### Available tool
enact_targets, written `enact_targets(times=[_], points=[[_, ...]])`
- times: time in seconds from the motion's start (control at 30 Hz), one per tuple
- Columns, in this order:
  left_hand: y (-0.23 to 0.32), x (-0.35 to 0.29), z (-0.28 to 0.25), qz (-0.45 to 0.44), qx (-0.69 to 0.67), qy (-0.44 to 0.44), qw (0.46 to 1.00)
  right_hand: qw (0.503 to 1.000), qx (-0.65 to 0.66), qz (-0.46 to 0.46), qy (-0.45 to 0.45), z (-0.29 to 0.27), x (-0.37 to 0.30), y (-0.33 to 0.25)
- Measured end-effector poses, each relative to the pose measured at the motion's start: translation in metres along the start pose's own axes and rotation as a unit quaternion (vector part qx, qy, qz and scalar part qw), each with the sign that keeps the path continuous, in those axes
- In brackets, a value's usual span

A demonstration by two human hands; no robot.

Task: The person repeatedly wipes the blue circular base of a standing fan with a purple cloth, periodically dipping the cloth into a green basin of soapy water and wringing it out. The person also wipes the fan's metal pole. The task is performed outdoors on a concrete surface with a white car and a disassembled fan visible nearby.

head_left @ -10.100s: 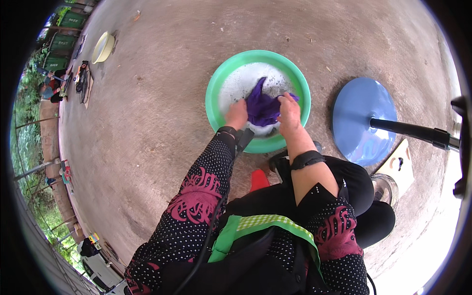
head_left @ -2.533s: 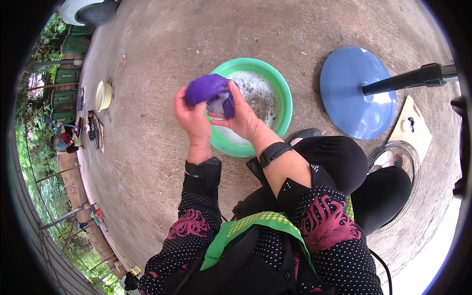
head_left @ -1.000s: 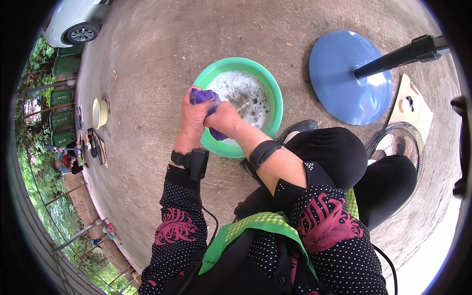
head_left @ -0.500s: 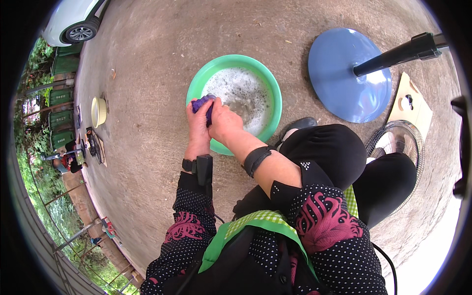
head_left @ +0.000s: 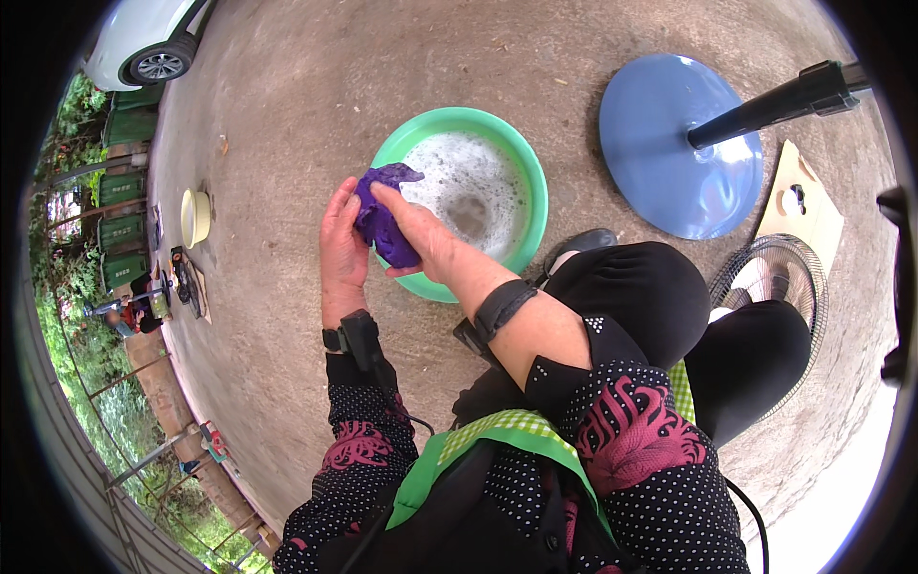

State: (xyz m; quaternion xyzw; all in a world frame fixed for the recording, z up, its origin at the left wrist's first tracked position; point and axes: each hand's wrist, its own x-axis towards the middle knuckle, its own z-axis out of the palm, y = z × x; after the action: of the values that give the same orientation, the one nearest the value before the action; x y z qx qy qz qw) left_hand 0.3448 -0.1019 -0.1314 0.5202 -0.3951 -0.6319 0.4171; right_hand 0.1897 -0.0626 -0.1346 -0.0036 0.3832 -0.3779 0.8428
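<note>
A wet-looking purple cloth (head_left: 384,230) is bunched between my two hands at the left rim of a green basin (head_left: 537,206). My left hand (head_left: 341,251) holds it from the left side, with the thumb against the cloth. From the right, my right hand (head_left: 427,241) grips it, thumb on top and the other fingers mostly hidden underneath. One loose end of the cloth sticks out toward the basin. Soapy water (head_left: 469,163) with white foam fills the basin, and a darker patch shows through the foam.
Right of the basin stands a round blue base (head_left: 660,143) with a black pole. A fan grille (head_left: 813,287) and a piece of cardboard (head_left: 808,206) lie beyond my knees. Farther left are a pale yellow tub (head_left: 195,218) and a parked white car (head_left: 134,38).
Both hands have shifted a little left, away from the basin's middle. The cloth, a tight wad before, is now looser and shows more of itself between my hands.
</note>
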Motion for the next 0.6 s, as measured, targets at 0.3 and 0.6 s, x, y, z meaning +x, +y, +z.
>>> enact_targets(times=[0.3, 0.6], points=[[0.006, -0.001, -0.001, 0.059, -0.053, -0.031, 0.996, 0.997, 0.053, -0.024, -0.048, 0.004, -0.004, 0.001], [-0.003, 0.008, 0.017, 0.060, -0.264, -0.322, 0.907, 0.969, 0.097, 0.044, -0.223, 0.015, -0.032, -0.006]])
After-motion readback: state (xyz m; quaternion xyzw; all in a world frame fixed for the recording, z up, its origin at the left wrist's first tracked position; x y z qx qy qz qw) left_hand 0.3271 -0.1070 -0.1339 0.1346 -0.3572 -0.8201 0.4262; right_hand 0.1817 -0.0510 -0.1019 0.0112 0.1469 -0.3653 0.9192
